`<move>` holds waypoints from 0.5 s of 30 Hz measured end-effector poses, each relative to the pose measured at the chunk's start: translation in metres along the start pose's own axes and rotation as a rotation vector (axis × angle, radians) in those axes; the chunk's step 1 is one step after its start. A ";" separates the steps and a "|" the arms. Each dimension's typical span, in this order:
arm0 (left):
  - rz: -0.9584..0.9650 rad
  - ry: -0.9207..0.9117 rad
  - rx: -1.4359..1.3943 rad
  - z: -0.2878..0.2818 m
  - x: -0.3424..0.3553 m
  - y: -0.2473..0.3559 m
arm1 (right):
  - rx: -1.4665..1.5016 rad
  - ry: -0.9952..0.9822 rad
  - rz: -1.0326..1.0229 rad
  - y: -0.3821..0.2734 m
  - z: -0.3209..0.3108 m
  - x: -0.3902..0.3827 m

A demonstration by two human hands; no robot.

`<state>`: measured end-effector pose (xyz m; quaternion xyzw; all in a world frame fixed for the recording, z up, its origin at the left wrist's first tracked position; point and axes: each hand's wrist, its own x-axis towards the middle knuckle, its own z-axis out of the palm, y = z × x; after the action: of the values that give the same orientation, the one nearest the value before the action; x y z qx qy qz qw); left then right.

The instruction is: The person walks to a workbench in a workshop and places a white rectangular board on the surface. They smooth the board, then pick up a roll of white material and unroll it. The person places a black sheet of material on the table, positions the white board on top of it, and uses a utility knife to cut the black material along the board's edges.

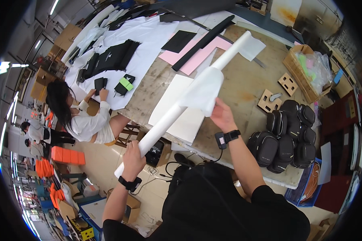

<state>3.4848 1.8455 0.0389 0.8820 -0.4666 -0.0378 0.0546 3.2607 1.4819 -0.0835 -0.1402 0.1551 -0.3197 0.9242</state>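
Observation:
A long white roll [163, 122] slants over the table, its far end beyond a loose white flap [203, 90] near its middle. My left hand [133, 160] wraps round the roll's lower end. My right hand [223, 116] holds the flap from the right, fingertips partly hidden behind it. Beneath the roll lies a white sheet stack [161, 114] on the worn table [136, 100]. A long black strip [201, 44] rests on pink sheets [177, 58] farther back.
Several black bags [283, 152], wooden blocks [265, 104] and a basket [297, 68] sit at right, above a blue crate [305, 188]. A seated co-worker [84, 122] handles black pieces [100, 84] at left; others [38, 134] stand behind, near orange items [62, 154].

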 end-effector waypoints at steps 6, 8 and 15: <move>0.053 0.165 0.142 0.011 0.014 -0.001 | -0.433 0.539 0.005 -0.004 -0.086 -0.001; 0.061 0.242 0.231 0.009 0.015 0.002 | -0.491 0.660 -0.128 -0.015 -0.090 0.003; -0.030 0.244 0.439 -0.004 -0.001 0.012 | -0.503 0.523 0.130 0.002 0.057 0.052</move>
<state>3.4753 1.8400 0.0445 0.8776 -0.4405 0.1701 -0.0827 3.3214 1.4593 -0.0426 -0.2664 0.4682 -0.2371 0.8084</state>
